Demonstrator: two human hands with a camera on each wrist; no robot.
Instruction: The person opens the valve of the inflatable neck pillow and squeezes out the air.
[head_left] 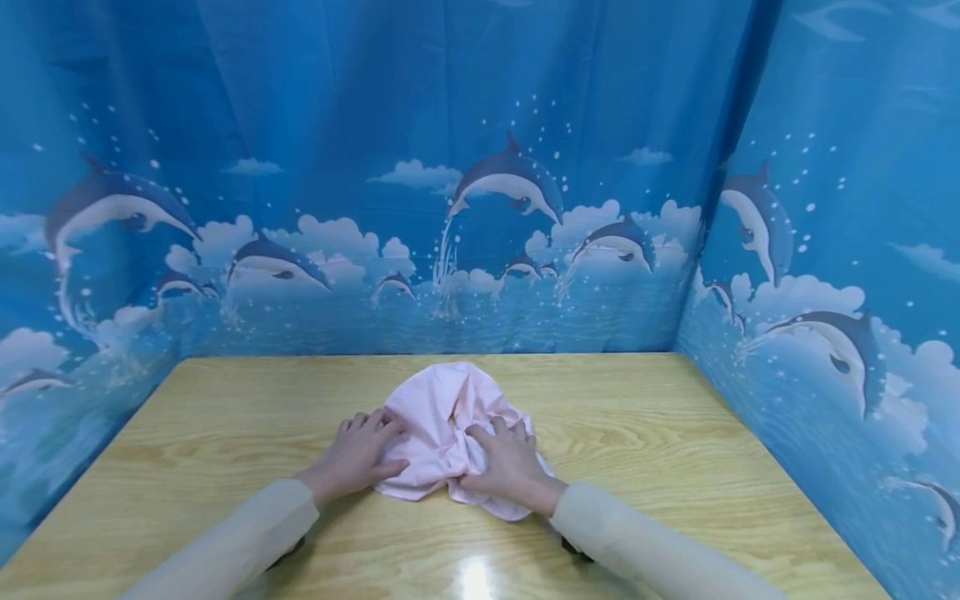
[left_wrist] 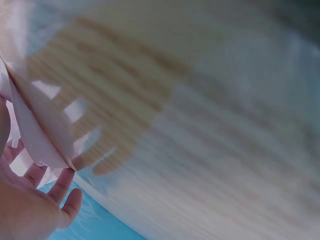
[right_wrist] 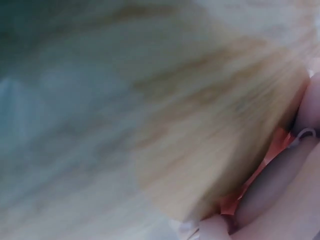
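Observation:
A light pink cloth [head_left: 431, 396] lies rumpled on the wooden table, with folds gathered near its middle. My left hand [head_left: 362, 448] rests at its left edge, fingers spread and gently bent. In the left wrist view, the fingertips of the left hand [left_wrist: 47, 200] lie along the hanging edge of the cloth [left_wrist: 37, 122]. On the right part of the cloth, my right hand [head_left: 510, 467] grips a bunched fold between thumb and curled fingers. Close up in the right wrist view, a thin pale loop [right_wrist: 306, 132] shows beside an orange-red patch [right_wrist: 276, 145].
The wooden table [head_left: 637, 433] has a glossy surface that reflects light near its front. Blue curtains [head_left: 360, 100] printed with dolphins and clouds stand close behind the table and along its sides. Long pale sleeves [head_left: 645, 533] cover both forearms.

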